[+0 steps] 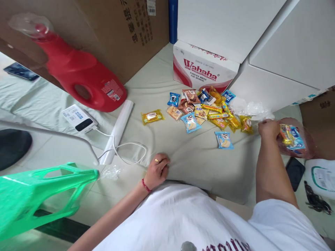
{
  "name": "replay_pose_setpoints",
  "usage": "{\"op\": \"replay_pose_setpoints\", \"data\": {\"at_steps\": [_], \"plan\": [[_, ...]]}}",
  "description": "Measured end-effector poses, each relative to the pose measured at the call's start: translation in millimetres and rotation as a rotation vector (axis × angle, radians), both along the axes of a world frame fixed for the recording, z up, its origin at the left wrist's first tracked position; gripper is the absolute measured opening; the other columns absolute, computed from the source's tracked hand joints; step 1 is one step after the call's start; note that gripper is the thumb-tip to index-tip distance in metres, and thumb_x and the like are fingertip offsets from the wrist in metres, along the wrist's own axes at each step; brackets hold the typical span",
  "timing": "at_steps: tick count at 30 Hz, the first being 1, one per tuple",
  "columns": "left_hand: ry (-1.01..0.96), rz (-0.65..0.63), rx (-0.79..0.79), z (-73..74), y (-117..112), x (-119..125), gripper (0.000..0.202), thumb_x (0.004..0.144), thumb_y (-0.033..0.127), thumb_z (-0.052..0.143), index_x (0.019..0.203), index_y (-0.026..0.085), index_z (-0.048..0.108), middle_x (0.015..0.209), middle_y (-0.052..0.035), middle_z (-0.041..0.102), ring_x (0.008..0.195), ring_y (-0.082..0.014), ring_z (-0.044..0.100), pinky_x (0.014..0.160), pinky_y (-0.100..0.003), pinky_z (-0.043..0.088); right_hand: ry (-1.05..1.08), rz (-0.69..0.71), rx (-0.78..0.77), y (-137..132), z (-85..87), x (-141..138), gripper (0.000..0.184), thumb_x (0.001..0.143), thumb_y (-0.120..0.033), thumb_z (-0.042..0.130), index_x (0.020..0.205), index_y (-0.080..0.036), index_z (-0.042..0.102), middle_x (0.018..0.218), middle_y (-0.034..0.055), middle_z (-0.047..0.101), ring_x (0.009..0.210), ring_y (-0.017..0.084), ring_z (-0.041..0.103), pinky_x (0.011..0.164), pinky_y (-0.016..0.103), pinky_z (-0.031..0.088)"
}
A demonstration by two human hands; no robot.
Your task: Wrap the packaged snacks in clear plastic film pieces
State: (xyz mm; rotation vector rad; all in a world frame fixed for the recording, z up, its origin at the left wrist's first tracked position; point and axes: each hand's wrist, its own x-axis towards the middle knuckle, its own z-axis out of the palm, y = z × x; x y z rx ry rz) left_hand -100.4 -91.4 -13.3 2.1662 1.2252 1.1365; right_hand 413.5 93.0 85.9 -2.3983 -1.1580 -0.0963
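Note:
My left hand [157,168] rests in a loose fist at the near edge of the cloth-covered surface, with nothing showing in its curled fingers. Over on the right, my right hand [268,128] is closed on a crumpled clear plastic bag [250,108]; its fingertips are partly hidden. Left of that hand lies a pile of wrapped snacks [209,109] in yellow, blue and brown packets. A light-blue snack packet [224,140] and a yellow snack packet [152,117] lie apart from the pile. Beside my right hand, a reddish see-through basket [309,141] holds several packets.
Behind the snacks stands a Wahaha water carton [201,68]. At left are a red detergent bottle [83,76], a white roll [119,130], a white device with a cable [80,118] and a green plastic stool [23,195]. A black phone [295,173] lies below the basket.

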Motion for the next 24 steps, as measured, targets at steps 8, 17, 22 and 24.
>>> {"op": "replay_pose_setpoints", "data": {"at_steps": [8,17,22,24], "plan": [[-0.303,-0.069,-0.517,42.4,13.0,35.9,0.014,0.093,0.015,0.054,0.090,0.019,0.066,0.086,-0.0032,0.064,0.075,-0.0138,0.059,0.069,-0.026,0.047,1.032,0.134,0.188,-104.5,-10.7,-102.0,0.039,0.071,-0.050,0.081,0.074,-0.023,0.053,0.063,-0.0067,0.046,0.049,0.008,0.032,0.046,0.023,0.028],[-0.400,-0.019,-0.725,63.0,47.6,114.8,0.015,0.080,0.034,0.077,0.081,0.020,0.072,0.084,-0.0032,0.065,0.079,-0.0168,0.059,0.067,-0.026,0.044,1.159,0.529,-0.054,-179.0,-56.0,-245.5,0.036,0.076,-0.054,0.081,0.077,-0.021,0.066,0.061,-0.0053,0.051,0.057,0.011,0.040,0.054,0.024,0.034],[-0.601,0.047,-0.847,44.4,51.3,118.8,0.011,0.078,0.030,0.077,0.076,0.019,0.075,0.075,-0.0019,0.067,0.072,-0.0161,0.059,0.070,-0.027,0.044,1.360,0.712,-0.166,-173.6,-46.3,-242.0,0.041,0.079,-0.063,0.076,0.077,-0.022,0.068,0.065,-0.0023,0.055,0.061,0.013,0.046,0.059,0.026,0.039],[-0.679,0.035,-0.880,43.0,49.3,114.6,0.014,0.077,0.032,0.080,0.079,0.019,0.075,0.076,-0.0011,0.068,0.072,-0.0148,0.058,0.070,-0.027,0.044,1.384,0.658,-0.155,-169.9,-42.7,-237.0,0.045,0.076,-0.066,0.078,0.073,-0.022,0.066,0.061,-0.0028,0.052,0.058,0.012,0.042,0.056,0.026,0.037]]}}
